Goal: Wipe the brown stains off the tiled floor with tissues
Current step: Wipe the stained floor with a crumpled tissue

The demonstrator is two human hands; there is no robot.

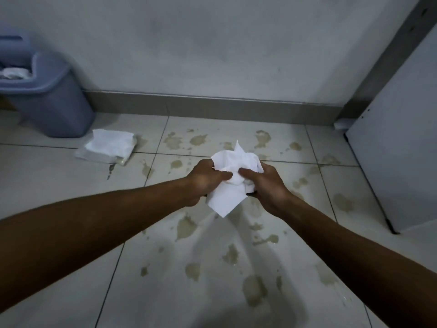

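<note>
A crumpled white tissue (233, 183) is held above the floor between both hands. My left hand (204, 178) grips its left side and my right hand (266, 185) grips its right side, thumbs pressed into the paper. Below and around them, brown stains (185, 227) are scattered over the pale tiled floor (59, 185), from near the skirting down to the bottom of the view. A pack of white tissues (107, 147) lies on the floor to the left, apart from my hands.
A blue bin (50, 100) with white paper inside stands at the far left against the wall. A grey skirting (212, 107) runs along the wall. A white panel or door (399, 150) stands at the right.
</note>
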